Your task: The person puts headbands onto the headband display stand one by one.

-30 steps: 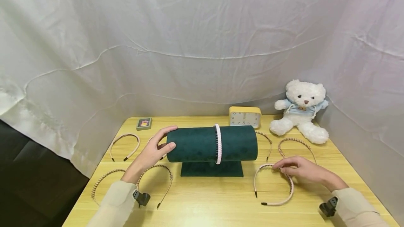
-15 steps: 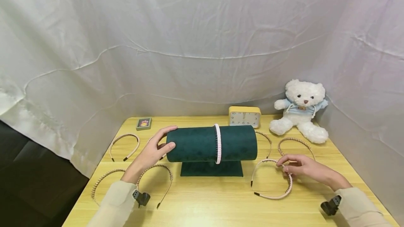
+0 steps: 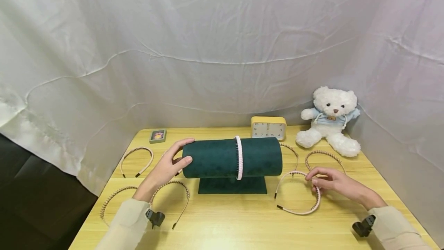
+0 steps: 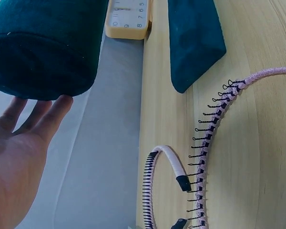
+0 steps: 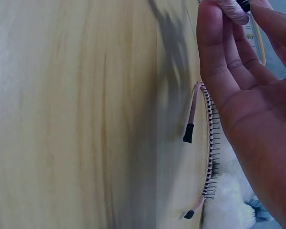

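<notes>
Pale pink toothed headband (image 3: 316, 204) pinched between thumb and fingers of the right hand (image 3: 338, 184), just beyond the right end of the dark green velvet headband stand (image 3: 211, 159), black-tipped ends directed leftward. At the opposite end of the stand, left hand (image 3: 164, 168) with thumb and fingers spread apart, digits in contact with the roll, thumb on its front. Around the roll, near mid-length, second pink headband (image 3: 240, 159). On the wood-grain tabletop (image 3: 222, 219), one braided headband (image 3: 188, 192) beside the left forearm and another (image 3: 324, 152) in front of the white teddy bear (image 3: 331, 120). Behind the stand, yellow-framed clock (image 3: 268, 128).
</notes>
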A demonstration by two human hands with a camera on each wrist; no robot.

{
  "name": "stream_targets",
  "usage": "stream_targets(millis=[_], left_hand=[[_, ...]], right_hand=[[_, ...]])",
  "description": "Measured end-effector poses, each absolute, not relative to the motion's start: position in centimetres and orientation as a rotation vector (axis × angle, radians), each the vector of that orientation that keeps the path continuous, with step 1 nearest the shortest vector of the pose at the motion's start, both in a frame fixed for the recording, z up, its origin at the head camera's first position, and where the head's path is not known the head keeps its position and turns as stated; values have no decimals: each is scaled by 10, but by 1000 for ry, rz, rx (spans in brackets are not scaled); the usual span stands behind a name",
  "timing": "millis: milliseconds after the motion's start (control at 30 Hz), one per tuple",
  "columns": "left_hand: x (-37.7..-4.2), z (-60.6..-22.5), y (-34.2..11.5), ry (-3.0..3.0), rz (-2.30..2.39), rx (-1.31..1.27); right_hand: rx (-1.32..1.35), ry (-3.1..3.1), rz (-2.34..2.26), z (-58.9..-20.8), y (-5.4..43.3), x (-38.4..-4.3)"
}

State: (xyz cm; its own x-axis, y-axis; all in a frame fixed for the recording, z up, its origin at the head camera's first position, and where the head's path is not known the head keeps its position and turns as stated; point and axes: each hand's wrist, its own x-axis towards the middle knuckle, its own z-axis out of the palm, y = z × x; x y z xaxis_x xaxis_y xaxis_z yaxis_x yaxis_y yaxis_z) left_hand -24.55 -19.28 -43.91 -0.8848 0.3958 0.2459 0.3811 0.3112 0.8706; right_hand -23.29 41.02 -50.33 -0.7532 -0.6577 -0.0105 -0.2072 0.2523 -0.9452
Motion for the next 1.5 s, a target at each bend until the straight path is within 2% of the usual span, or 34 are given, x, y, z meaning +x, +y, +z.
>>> stream_targets(millis=[267,800,1133,1500], left_hand=[[-245,-438,-192,2534,1675,749],[-244,-438,-192,2526,1687,758],[-245,-439,-192,2525,1687,757],[-244,-438,-191,2524,1692,756]], right_hand=[[-635,2082,-1588,-497,411,-231],[-652,1917,-1938,-470,394,-228],[-554,2180,-1914,-448,376,-228],[-640,2124,-2008,-416,353,-227]])
